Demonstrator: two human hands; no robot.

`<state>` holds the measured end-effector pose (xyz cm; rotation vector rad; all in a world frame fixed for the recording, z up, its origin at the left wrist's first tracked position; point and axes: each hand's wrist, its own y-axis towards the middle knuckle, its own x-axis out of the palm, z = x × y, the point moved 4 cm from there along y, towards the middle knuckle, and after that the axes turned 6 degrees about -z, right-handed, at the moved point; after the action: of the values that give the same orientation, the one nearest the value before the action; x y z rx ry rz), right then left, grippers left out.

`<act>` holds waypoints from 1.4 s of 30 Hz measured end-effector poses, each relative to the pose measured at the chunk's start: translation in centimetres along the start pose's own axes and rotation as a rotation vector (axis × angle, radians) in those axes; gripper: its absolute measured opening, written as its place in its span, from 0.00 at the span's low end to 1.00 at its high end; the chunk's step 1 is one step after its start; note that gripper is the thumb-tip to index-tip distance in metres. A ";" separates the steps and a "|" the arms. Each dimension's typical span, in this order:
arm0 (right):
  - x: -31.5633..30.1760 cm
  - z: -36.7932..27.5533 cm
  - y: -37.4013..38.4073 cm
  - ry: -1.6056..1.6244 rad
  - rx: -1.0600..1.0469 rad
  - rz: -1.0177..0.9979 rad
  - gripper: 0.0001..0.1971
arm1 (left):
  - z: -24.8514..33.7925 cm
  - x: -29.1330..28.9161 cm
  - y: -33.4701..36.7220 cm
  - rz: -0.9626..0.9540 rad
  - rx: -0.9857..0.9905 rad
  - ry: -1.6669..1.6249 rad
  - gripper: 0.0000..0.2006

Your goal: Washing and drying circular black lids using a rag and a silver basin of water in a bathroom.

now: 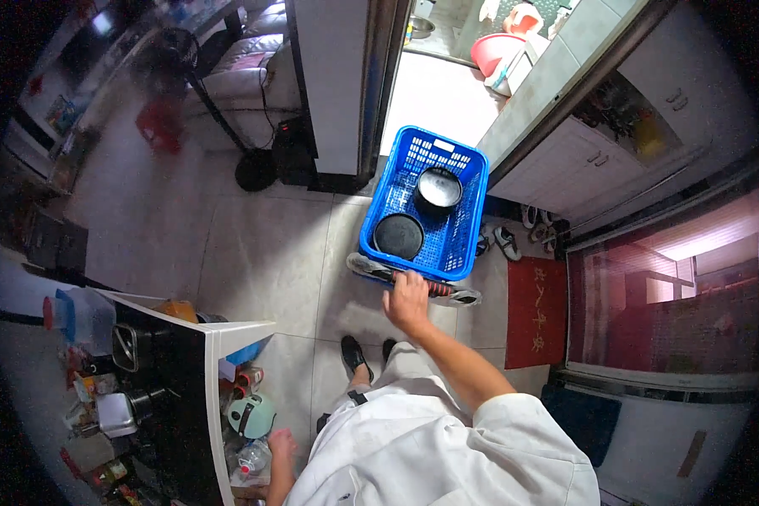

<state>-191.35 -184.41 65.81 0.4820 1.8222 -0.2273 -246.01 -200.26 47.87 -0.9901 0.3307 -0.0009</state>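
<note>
My right hand (pixel 407 302) is wrapped round the trolley handle (pixel 438 289), a bar with a red grip and grey ends. Just beyond that handle is a blue plastic basket (pixel 479 190) with slotted walls. In it, at the far end, sits a round black pot (pixel 438 189) with a pale, shiny top. A flat, round black piece of cookware (pixel 398 236), a pan or lid, lies at the near end. Low on the left, my left hand (pixel 282 442) hangs by the shelf, close to a clear plastic bottle (pixel 253 458); its fingers are too indistinct to read.
A white-edged shelf unit (pixel 219 396) holding pots and a mint-green appliance (pixel 251 416) stands left. Ahead is a bright doorway (pixel 438 93) between a wall and white cabinets (pixel 594 156). Shoes (pixel 507 243) and a red mat (pixel 535 312) lie right; a standing fan's base (pixel 255 169) is left.
</note>
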 end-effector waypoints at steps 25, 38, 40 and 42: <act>17.0 -12.1 -20.3 2.257 1.445 0.342 0.21 | -25.7 -12.8 -12.6 -0.056 0.122 -0.120 0.08; 16.8 -8.8 -31.9 2.288 1.366 0.203 0.13 | -23.1 -8.1 -16.7 -0.057 0.017 -0.126 0.04; 15.5 -8.7 -33.2 2.275 1.303 0.208 0.11 | -25.5 -8.8 -16.2 -0.054 0.025 -0.199 0.05; 15.1 -6.0 -34.4 2.178 1.250 0.200 0.11 | -26.6 -9.5 -15.8 -0.082 0.024 -0.247 0.06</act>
<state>-215.10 -209.73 50.20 2.4745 3.4050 -0.9556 -259.95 -229.33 50.04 -0.9671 0.0636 0.0426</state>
